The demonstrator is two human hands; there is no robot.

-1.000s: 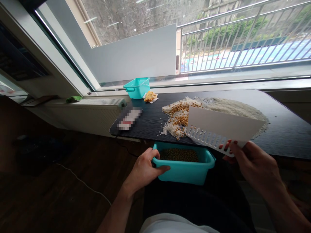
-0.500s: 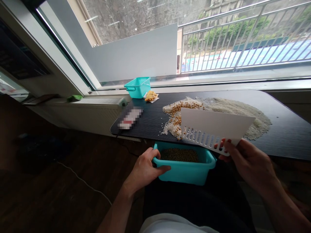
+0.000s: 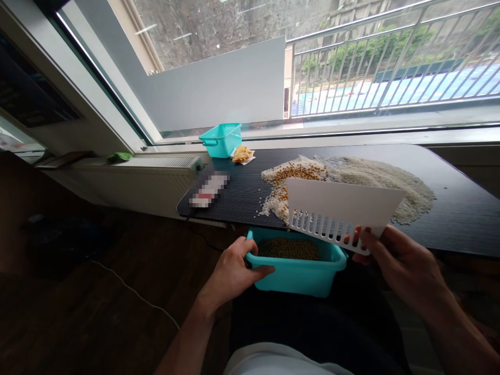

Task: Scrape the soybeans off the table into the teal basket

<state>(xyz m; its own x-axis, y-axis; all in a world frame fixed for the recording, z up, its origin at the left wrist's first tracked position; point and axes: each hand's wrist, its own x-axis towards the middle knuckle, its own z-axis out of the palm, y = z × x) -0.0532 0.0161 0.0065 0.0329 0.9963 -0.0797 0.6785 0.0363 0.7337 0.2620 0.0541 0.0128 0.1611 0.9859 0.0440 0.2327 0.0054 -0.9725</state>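
My left hand (image 3: 234, 263) grips the left rim of a turquoise plastic bin (image 3: 297, 278), thumb outside and fingers over the edge. Dull greenish-brown beans (image 3: 291, 249) lie inside it, just below the table's front edge. In my right hand (image 3: 398, 260) is a flat white slotted scoop (image 3: 344, 203), pinched at its lower right corner. It is tilted over the table edge and the bin's back rim, its row of slots facing down. Behind it, yellow soybeans (image 3: 300, 172) lie mixed into a spread of white rice (image 3: 375, 179), which the scoop partly hides.
On the dark table (image 3: 461, 208), a second turquoise bin (image 3: 222, 140) stands at the back left beside a crumpled yellow cloth-like item (image 3: 242, 153). A blurred flat object (image 3: 211, 190) lies near the left edge. A radiator (image 3: 164, 179) and window are beyond.
The slotted scoop in my right hand has shifted slightly left and down toward the bin. My left hand and the bin stay nearly where they were.
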